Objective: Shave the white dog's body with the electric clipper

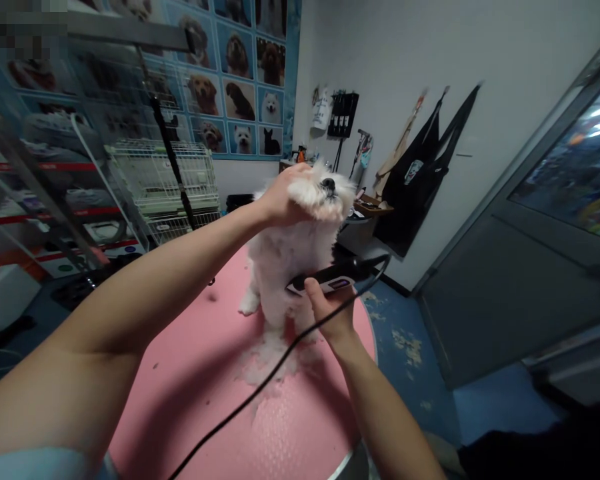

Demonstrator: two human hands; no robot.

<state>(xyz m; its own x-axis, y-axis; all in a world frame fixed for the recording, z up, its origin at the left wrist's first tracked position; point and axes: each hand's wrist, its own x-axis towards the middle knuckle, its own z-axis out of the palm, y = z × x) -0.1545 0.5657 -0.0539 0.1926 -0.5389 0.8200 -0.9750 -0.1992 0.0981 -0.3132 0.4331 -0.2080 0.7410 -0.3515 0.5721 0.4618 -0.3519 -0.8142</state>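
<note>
A small white dog (293, 250) sits on the round pink grooming table (190, 400), facing me with its muzzle tipped up. My left hand (285, 197) is closed around the side of its head, the fingers partly buried in the fur. In my right hand (333, 313) is a black and silver hair clipper (330, 275), its blade end against the dog's lower chest. The clipper's black cord (275, 370) runs across the table toward me. Cut white fur (273, 357) lies in a pile in front of the dog's paws.
A metal grooming arm (130, 33) with a hanging black strap (170, 153) stands at the left. Behind are a wire cage (167, 180) and dog pictures on the wall. Black aprons (415, 180) hang near a grey door (500, 287). Fur clumps (407, 347) lie on the blue floor.
</note>
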